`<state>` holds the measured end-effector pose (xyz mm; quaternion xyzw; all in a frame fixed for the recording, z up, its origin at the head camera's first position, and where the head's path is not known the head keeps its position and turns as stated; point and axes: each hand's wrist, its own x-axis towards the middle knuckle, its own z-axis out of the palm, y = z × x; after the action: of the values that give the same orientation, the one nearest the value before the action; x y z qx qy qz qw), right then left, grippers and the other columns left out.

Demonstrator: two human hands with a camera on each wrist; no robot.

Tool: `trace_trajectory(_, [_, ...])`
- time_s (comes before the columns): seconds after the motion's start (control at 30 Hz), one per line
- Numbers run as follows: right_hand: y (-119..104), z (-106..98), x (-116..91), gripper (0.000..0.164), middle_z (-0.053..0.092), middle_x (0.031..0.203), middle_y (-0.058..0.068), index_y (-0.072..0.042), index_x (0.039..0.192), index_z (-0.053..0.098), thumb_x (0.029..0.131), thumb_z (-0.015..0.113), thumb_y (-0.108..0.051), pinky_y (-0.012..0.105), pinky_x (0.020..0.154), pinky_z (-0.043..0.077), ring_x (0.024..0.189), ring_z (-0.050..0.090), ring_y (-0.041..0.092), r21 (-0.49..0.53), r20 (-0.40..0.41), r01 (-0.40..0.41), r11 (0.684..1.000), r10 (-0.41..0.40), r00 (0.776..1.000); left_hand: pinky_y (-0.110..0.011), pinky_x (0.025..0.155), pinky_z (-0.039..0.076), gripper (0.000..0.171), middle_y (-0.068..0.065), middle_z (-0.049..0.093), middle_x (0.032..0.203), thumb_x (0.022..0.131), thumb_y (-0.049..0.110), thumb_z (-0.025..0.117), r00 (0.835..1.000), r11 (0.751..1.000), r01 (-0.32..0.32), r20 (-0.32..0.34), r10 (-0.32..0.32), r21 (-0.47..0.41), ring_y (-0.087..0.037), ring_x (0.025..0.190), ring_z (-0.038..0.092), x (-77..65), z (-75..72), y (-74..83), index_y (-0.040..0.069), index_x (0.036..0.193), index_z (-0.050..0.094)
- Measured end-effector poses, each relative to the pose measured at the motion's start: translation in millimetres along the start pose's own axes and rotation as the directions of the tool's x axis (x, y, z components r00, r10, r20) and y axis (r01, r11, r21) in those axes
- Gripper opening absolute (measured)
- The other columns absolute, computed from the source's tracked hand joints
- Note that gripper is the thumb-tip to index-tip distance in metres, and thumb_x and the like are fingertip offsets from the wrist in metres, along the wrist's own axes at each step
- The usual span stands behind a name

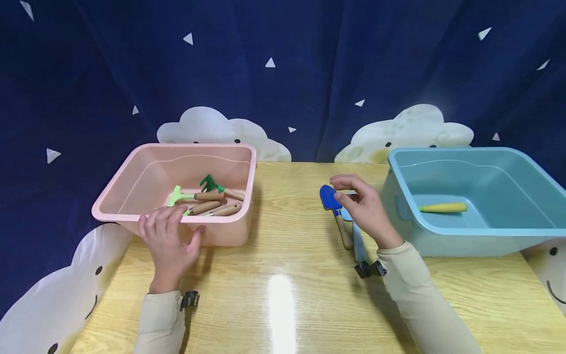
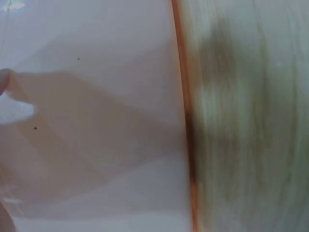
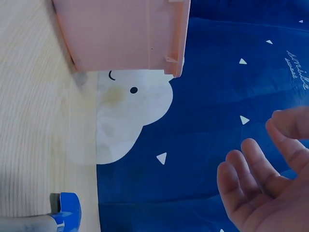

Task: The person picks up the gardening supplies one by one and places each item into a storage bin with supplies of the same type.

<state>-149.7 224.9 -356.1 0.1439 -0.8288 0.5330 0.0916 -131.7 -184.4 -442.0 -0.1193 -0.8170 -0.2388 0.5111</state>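
Note:
My left hand holds the near rim of a pink plastic bin, fingers over the edge and thumb along the outer wall. In that bin lie a light green hoe-like tool, a dark green hand rake and two more wooden-handled tools, their heads partly hidden by the left hand and rim. Over the table, my right hand hovers with loosely bent fingers and nothing in them. Beneath and beside it are a blue trowel with a wooden handle and a light blue tool, partly covered by the hand.
At the right stands a blue plastic bin holding a yellow-handled tool. Both bins sit on a wooden table. A dark blue curtain with white clouds and triangles hangs behind.

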Motion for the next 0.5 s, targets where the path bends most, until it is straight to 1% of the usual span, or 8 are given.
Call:
trace_trajectory(0.1, [-0.2, -3.7, -3.4, 0.027, 0.062, 0.13, 0.008, -0.009, 0.124, 0.064, 0.097, 0.06, -0.009, 0.015, 0.085, 0.048, 0.112, 0.06, 0.019, -0.015, -0.004, 0.004, 1.0, -0.004, 1.0, -0.052, 0.116, 0.013, 0.052, -0.019, 0.06, 0.113, 0.073, 0.032, 0.068, 1.0, 1.0, -0.001, 0.023, 0.001, 0.002, -0.038, 0.114, 0.044, 1.0, -1.6, 1.8, 0.002, 0.115, 0.063])
trace_trajectory(0.17, [-1.3, -6.3, -5.4, 0.028, 0.062, 0.13, 0.008, -0.01, 0.124, 0.064, 0.097, 0.059, -0.008, 0.015, 0.085, 0.047, 0.112, 0.06, 0.018, -0.037, -0.001, 0.013, 0.999, -0.013, 1.0, -0.054, 0.116, 0.013, 0.053, -0.019, 0.061, 0.115, 0.074, 0.034, 0.068, 0.999, 1.0, 0.008, 0.048, -0.008, 0.0, -0.039, 0.114, 0.045, 2.0, -5.1, 3.5, 0.003, 0.117, 0.064])
trace_trajectory(0.23, [-3.4, -9.3, -7.5, 0.028, 0.062, 0.13, 0.008, -0.011, 0.124, 0.065, 0.096, 0.06, -0.007, 0.014, 0.085, 0.047, 0.112, 0.06, 0.017, -0.076, 0.001, 0.033, 0.997, -0.034, 0.999, -0.056, 0.115, 0.014, 0.056, -0.019, 0.063, 0.118, 0.075, 0.037, 0.067, 0.997, 1.0, 0.021, 0.077, -0.02, -0.009, -0.039, 0.116, 0.047, 4.2, -10.0, 5.5, 0.003, 0.119, 0.065])
trace_trajectory(0.3, [-5.3, -12.2, -9.6, 0.028, 0.063, 0.129, 0.008, -0.01, 0.123, 0.065, 0.095, 0.061, -0.005, 0.014, 0.085, 0.047, 0.111, 0.06, 0.017, -0.121, 0.002, 0.072, 0.99, -0.072, 0.997, -0.058, 0.115, 0.015, 0.058, -0.019, 0.063, 0.123, 0.078, 0.041, 0.066, 0.994, 0.999, 0.039, 0.107, -0.036, -0.03, -0.04, 0.118, 0.049, 7.7, -15.8, 8.5, 0.003, 0.121, 0.065])
trace_trajectory(0.4, [-7.8, -16.3, -13.2, 0.029, 0.063, 0.129, 0.007, -0.009, 0.122, 0.065, 0.094, 0.063, -0.004, 0.016, 0.085, 0.05, 0.111, 0.061, 0.019, -0.209, 0.016, 0.145, 0.967, -0.145, 0.989, -0.059, 0.114, 0.02, 0.06, -0.02, 0.063, 0.128, 0.082, 0.043, 0.064, 0.993, 0.997, 0.054, 0.103, -0.048, -0.06, -0.042, 0.122, 0.049, 16.0, -23.2, 15.2, 0.001, 0.124, 0.064])
trace_trajectory(0.43, [-8.3, -17.5, -14.6, 0.03, 0.063, 0.129, 0.007, -0.009, 0.123, 0.064, 0.093, 0.063, -0.005, 0.018, 0.085, 0.051, 0.111, 0.061, 0.02, -0.24, 0.025, 0.166, 0.956, -0.165, 0.986, -0.058, 0.114, 0.022, 0.059, -0.021, 0.063, 0.129, 0.083, 0.042, 0.063, 0.994, 0.996, 0.055, 0.093, -0.049, -0.07, -0.043, 0.123, 0.049, 19.6, -25.2, 18.5, -0.001, 0.123, 0.064])
trace_trajectory(0.5, [-8.7, -19.3, -17.5, 0.032, 0.062, 0.129, 0.007, -0.009, 0.125, 0.063, 0.093, 0.064, -0.005, 0.025, 0.086, 0.053, 0.112, 0.06, 0.021, -0.297, 0.045, 0.206, 0.932, -0.202, 0.978, -0.055, 0.115, 0.025, 0.055, -0.022, 0.063, 0.128, 0.084, 0.038, 0.063, 0.998, 0.993, 0.049, 0.052, -0.044, -0.104, -0.044, 0.125, 0.049, 28.1, -27.4, 26.8, -0.003, 0.122, 0.064])
